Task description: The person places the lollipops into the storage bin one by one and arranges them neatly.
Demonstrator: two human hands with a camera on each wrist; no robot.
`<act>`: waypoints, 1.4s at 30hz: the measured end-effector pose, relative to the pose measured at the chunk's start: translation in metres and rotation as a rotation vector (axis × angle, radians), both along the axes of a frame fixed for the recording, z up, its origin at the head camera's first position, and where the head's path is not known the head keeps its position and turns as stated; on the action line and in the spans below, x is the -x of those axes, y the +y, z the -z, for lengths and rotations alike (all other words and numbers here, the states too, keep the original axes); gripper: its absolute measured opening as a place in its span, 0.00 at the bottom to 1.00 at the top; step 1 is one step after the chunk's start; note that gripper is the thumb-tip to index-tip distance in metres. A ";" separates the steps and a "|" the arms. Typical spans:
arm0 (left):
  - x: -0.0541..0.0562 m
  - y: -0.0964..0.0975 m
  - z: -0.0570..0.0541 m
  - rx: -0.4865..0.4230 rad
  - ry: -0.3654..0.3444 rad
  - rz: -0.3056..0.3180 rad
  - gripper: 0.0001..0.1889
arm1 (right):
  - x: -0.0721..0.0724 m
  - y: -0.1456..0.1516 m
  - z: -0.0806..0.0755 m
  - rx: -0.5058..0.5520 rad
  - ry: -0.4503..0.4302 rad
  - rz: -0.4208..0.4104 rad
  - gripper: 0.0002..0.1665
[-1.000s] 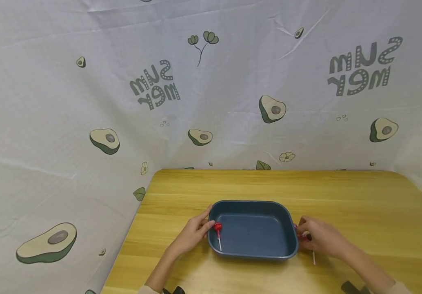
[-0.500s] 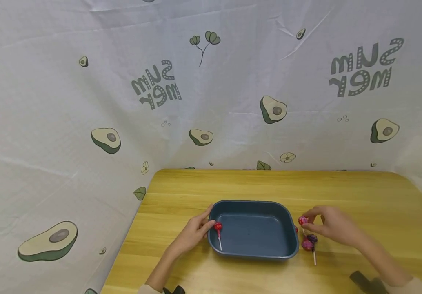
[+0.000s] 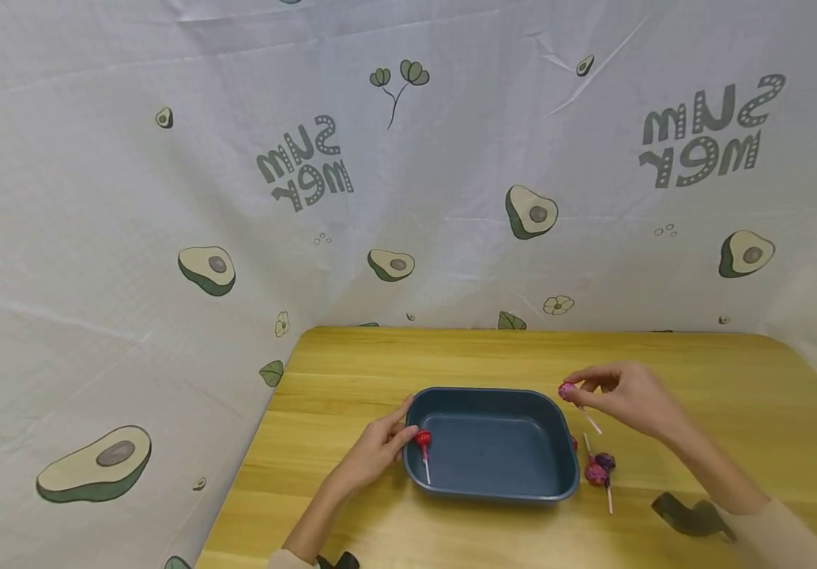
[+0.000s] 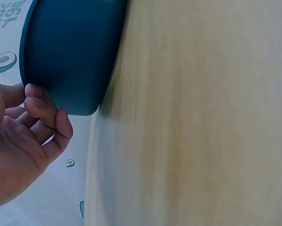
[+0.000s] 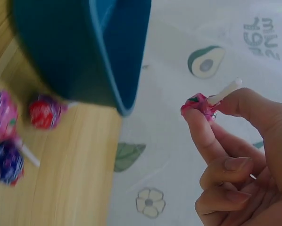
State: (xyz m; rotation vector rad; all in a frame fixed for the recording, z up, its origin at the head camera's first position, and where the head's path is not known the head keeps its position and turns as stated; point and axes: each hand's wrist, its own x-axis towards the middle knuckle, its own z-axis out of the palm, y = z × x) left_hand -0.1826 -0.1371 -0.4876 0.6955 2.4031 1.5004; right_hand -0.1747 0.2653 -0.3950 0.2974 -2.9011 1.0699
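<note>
A dark blue rectangular tub (image 3: 488, 454) stands on the table. My left hand (image 3: 374, 450) grips its left rim between thumb and fingers; the left wrist view shows the fingertips against the tub's wall. One red lollipop (image 3: 423, 438) lies inside at the left end, its white stick toward me. Above the table, just beyond the tub's right back corner, my right hand (image 3: 632, 399) pinches a pink-wrapped lollipop (image 5: 200, 106) by its head, thumb against fingers. Right of the tub lie a pink lollipop (image 3: 596, 474), a dark purple one (image 3: 604, 461) and a red one (image 5: 44, 113) close to the wall.
The wooden table (image 3: 693, 395) has rounded back corners. Behind and to the left hangs a white cloth (image 3: 451, 158) printed with avocados, flowers and lettering. Dark straps show near both wrists.
My right hand has lifted the pink lollipop from the table beside the tub, moving up and away from me, uncovering the lollipops there. The left hand and tub have stayed put.
</note>
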 end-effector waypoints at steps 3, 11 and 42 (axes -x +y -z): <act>0.000 0.000 0.000 0.001 -0.002 -0.002 0.33 | 0.003 -0.011 -0.003 0.035 -0.035 -0.008 0.19; 0.002 0.000 0.001 0.008 0.012 -0.007 0.33 | 0.014 -0.040 0.001 0.080 -0.060 -0.074 0.20; 0.004 -0.001 0.001 -0.001 0.011 -0.003 0.33 | 0.049 -0.161 0.034 -0.085 -0.140 -0.386 0.06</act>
